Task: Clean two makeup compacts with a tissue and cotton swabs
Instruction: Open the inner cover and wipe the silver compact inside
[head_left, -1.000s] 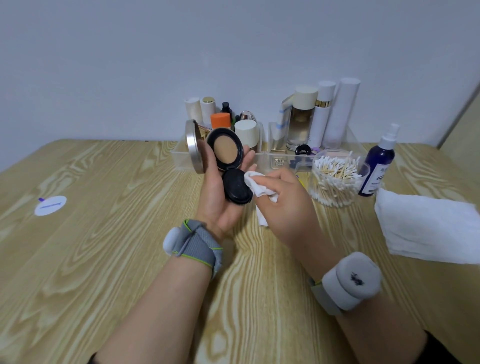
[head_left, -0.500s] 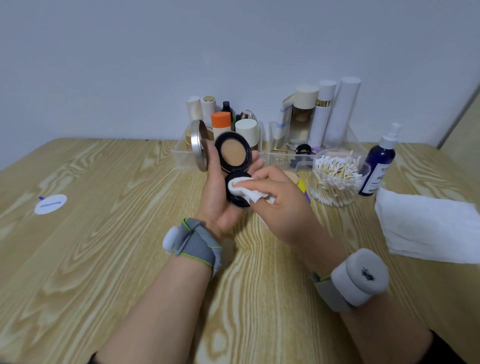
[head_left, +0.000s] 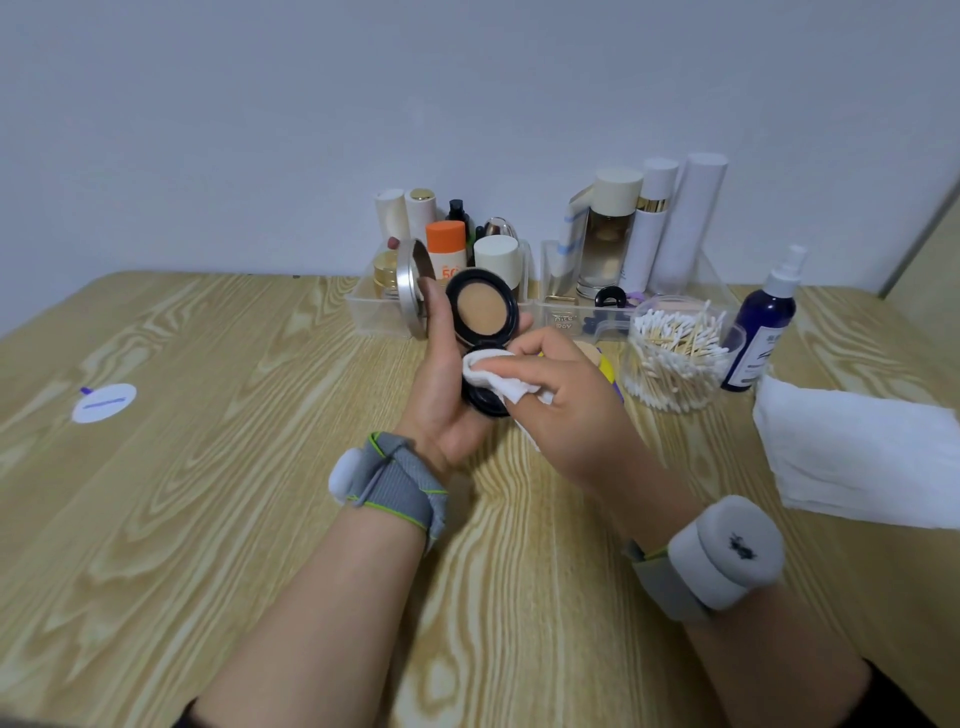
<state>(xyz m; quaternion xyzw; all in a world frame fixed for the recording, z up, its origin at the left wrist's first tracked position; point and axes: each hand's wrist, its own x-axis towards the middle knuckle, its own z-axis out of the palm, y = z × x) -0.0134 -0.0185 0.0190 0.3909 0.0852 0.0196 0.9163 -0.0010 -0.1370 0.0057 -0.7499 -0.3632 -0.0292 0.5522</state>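
- Two hands are working just left of the swab jar (head_left: 675, 353); the left hand (head_left: 441, 384) is gripping the opened compact (head_left: 483, 312) upright, fingers wrapping round it, so that its lower black part is facing the wipe.
- The right hand (head_left: 566, 410) is pinching a folded tissue (head_left: 498, 376) and pressing it onto that part, probably lifting residue.
- Spare tissues (head_left: 852, 457) are lying right of the jar on the counter (head_left: 208, 467), within reach.

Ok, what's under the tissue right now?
The tissue, pinched in the right hand, covers the black lower flap of the compact held in the left hand. Only the flap's lower rim shows; its face is hidden.
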